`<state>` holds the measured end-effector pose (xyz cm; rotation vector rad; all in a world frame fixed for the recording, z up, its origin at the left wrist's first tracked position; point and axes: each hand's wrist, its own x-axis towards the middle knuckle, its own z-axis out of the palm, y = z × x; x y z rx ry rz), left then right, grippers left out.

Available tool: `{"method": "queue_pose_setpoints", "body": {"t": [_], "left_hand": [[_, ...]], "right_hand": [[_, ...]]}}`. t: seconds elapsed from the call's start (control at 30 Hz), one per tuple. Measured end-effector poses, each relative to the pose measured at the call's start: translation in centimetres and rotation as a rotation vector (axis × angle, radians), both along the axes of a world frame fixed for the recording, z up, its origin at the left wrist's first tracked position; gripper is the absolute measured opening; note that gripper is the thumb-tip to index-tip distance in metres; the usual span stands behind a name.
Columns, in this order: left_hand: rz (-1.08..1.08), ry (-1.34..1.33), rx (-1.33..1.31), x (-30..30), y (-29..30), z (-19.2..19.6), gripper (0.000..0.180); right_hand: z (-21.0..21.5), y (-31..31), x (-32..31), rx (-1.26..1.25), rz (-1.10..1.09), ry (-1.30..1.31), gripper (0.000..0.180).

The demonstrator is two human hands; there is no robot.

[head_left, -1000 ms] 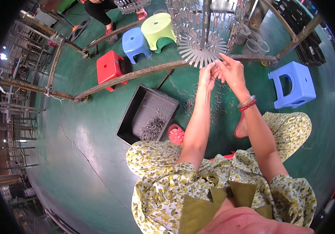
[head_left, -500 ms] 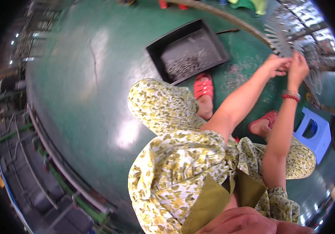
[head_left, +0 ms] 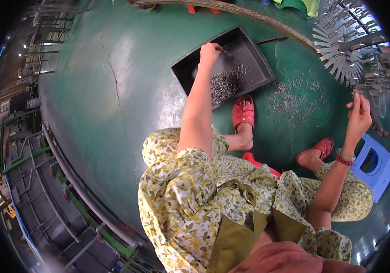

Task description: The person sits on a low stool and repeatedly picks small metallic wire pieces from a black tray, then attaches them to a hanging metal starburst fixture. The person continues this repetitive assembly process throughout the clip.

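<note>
My left hand [head_left: 210, 54] is over the left side of a black tray [head_left: 190, 61] on the floor. Its fingers are pinched on a thin metal wire piece [head_left: 226, 53]. Many small bent wire pieces [head_left: 227, 84] lie heaped in the tray below. Over on the right, my right hand [head_left: 360, 119] is raised just below a round rack of flat metal blades [head_left: 336, 50], apart from it. The thumb and fingers there are drawn together; whatever they hold, if anything, is too small to tell.
Loose wire pieces [head_left: 295, 95] are scattered on the green floor right of the tray. A blue plastic stool [head_left: 372, 159] stands by my right knee. A curved bar [head_left: 258, 17] arches across the far side. Pipe frames [head_left: 54, 200] line the left edge.
My left hand has left my right hand at the rack and swung left to the tray. My right hand has dropped a little nearer, away from the blades.
</note>
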<state>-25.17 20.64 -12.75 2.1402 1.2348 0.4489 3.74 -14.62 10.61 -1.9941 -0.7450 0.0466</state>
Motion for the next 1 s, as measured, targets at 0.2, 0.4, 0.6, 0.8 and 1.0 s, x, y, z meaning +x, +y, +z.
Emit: {"method": "queue_pose_setpoints", "body": {"t": [0.2, 0.4, 0.6, 0.8, 1.0], "left_hand": [[-0.022, 0.094, 0.309, 2.8, -0.8, -5.2, 0.010], [0.053, 0.117, 0.324, 5.2, -0.8, -5.7, 0.009], [0.059, 0.496, 0.297, 6.5, -1.0, -6.8, 0.011], [0.424, 0.042, 0.040, 8.3, -3.8, -4.5, 0.017], [0.299, -1.039, -0.413, 12.4, -15.4, 8.9, 0.020]], "right_hand": [[-0.5, 0.1, 0.1, 0.117, -0.047, 0.083, 0.018], [-1.0, -0.3, 0.4, 0.091, -0.094, 0.123, 0.019], [0.5, 0.8, 0.0, 0.157, -0.071, 0.237, 0.016], [0.0, 0.7, 0.7, 0.111, -0.029, 0.193, 0.013], [-0.3, 0.9, 1.7, 0.210, 0.062, 0.326, 0.015]]}}
